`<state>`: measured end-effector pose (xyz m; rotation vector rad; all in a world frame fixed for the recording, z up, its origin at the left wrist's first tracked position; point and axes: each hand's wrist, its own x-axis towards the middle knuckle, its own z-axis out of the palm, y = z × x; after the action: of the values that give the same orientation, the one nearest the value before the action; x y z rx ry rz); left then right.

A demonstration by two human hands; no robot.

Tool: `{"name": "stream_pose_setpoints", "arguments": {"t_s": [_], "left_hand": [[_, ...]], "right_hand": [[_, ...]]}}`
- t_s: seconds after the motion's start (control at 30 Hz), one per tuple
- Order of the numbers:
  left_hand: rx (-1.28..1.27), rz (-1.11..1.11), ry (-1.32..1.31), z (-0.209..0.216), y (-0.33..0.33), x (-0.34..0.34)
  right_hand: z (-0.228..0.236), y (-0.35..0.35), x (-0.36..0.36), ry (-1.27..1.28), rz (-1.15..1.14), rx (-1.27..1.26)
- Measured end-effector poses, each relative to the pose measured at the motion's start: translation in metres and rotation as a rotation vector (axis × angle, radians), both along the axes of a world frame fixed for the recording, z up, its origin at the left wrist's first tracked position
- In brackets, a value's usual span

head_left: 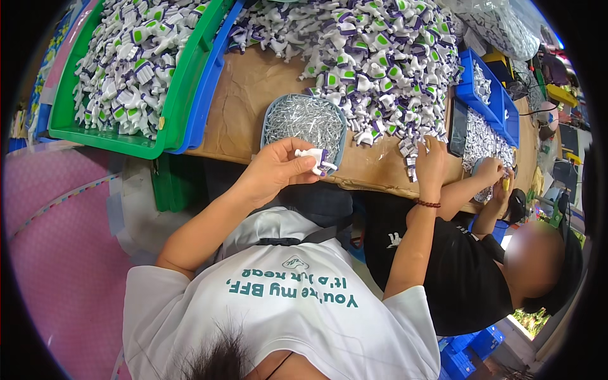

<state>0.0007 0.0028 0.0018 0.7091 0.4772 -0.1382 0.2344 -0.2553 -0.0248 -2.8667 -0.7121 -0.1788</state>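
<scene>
Entry, your counter (237,88): at the upper left of the frame, one green tray (183,82), heaped with white toy-figure parts bearing green and purple patches; just beside its right wall, one blue tray (204,95), contents hidden. At upper centre, one grey-blue bowl (344,130), filled with loose silver metal pins (303,120). At the upper right, one divided blue bin (482,109) with small pale pieces in it. A loose pile of figure parts (380,69) spreads over the counter at top centre. Item in hand: one toy-figure piece (310,154), near the frame's centre, in front of the bowl's lower rim; its long axis runs nearly level, dipping to the right, rounded white end to the left, purple-tipped limbs to the right and below. Finish: mostly white, with purple trim. Your left hand (272,172) is pinched on it, thumb against fingers. Your right hand (432,161) reaches the pile's lower edge, right of centre; whether it grips a part, you cannot tell.
</scene>
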Motion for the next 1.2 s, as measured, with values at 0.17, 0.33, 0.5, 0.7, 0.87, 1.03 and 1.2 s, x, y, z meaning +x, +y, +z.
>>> {"name": "stream_pose_setpoints", "arguments": {"t_s": [0.17,0.33,0.5,0.7,0.87,1.03,1.2], "left_hand": [[0.002,0.004,0.007,0.001,0.0,0.0],[-0.009,-0.004,-0.008,0.0,-0.001,-0.001],[-0.02,0.02,0.005,-0.001,0.0,-0.001],[-0.221,0.066,0.018,0.0,0.001,0.003],[-0.254,0.077,0.023,0.003,0.001,0.003],[-0.247,0.086,0.009,0.003,0.0,0.002],[-0.227,0.12,0.033,0.003,-0.001,0.003]], "right_hand": [[-0.015,-0.008,0.017,0.085,-0.063,-0.069],[-0.014,-0.005,0.018,0.113,0.036,0.007],[0.015,0.029,-0.01,0.306,-0.03,0.4],[0.047,0.091,-0.079,0.878,0.029,1.027],[0.053,0.117,-0.111,1.212,0.017,1.247],[0.053,0.124,-0.122,1.208,-0.028,1.203],[0.047,0.121,-0.124,1.168,0.05,1.218]]}}
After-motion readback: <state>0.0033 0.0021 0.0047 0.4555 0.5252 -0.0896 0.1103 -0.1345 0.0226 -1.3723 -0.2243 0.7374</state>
